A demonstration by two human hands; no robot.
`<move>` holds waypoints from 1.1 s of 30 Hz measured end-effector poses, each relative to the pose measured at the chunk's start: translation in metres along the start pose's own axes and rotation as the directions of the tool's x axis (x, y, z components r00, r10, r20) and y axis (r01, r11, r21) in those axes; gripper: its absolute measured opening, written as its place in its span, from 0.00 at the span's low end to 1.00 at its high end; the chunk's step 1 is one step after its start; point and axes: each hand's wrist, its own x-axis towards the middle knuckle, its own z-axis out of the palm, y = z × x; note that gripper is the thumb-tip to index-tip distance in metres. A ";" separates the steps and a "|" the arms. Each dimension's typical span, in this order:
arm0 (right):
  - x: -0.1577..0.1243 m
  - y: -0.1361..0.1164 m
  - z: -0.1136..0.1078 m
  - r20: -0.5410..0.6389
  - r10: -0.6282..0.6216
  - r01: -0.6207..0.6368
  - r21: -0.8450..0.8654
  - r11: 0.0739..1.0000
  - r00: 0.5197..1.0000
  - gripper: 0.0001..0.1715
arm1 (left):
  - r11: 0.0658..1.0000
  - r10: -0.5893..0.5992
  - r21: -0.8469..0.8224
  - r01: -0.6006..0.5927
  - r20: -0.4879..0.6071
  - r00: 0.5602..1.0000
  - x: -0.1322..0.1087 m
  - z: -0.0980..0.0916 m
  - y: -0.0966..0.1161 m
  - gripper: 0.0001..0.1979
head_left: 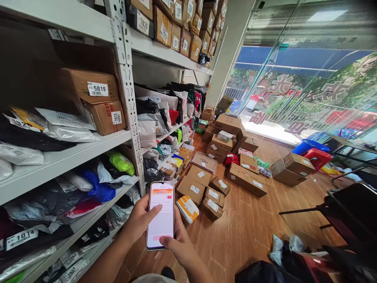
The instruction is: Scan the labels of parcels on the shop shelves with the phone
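A smartphone (160,228) with a lit, mostly white screen is held upright in front of me, low in the view. My left hand (139,218) is closed around its left edge, the thumb lying over the upper part of the screen. On the opposite side my right hand (180,237) grips the lower right edge, its thumb on the screen near the bottom. An orange banner runs across the top of the display; the smaller text is too small to read. Just beyond the phone lies an orange-and-white parcel (187,209) on the floor.
White metal shelving (88,151) on my left carries bagged parcels and labelled cartons (98,88). Cardboard boxes (193,188) cover much of the wooden floor (250,228) ahead. A black chair (347,208) and dark bags (265,271) are at right. Behind stands a glass front (294,90).
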 end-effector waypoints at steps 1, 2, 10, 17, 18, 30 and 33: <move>0.000 0.001 0.000 -0.005 0.000 0.000 -0.006 1.000 1.000 0.53 | 1.000 -0.002 0.000 0.002 -0.011 1.000 0.001 0.001 -0.001 0.24; 0.000 0.001 0.000 -0.009 0.002 -0.002 -0.010 1.000 1.000 0.53 | 1.000 -0.002 0.000 0.002 -0.021 1.000 0.002 0.001 -0.002 0.25; 0.000 0.006 -0.002 -0.005 -0.007 0.007 -0.007 1.000 1.000 0.55 | 0.999 0.033 0.017 -0.033 -0.016 0.999 0.002 0.000 -0.005 0.22; -0.001 0.004 0.000 -0.003 0.008 -0.008 0.021 1.000 1.000 0.56 | 0.999 -0.003 -0.048 0.003 0.009 1.000 -0.001 -0.002 0.000 0.21; -0.001 0.003 0.001 -0.003 0.012 -0.012 0.029 1.000 1.000 0.57 | 0.998 -0.007 -0.061 0.009 0.023 1.000 -0.001 -0.003 0.000 0.20; -0.001 0.008 0.002 0.013 -0.028 0.028 0.025 0.999 1.000 0.51 | 0.998 0.064 0.012 -0.064 0.048 0.997 0.000 -0.001 -0.010 0.27; -0.001 0.010 0.000 0.013 -0.026 0.026 0.023 0.999 1.000 0.52 | 0.997 0.069 0.023 -0.069 0.028 0.997 0.000 -0.001 -0.011 0.27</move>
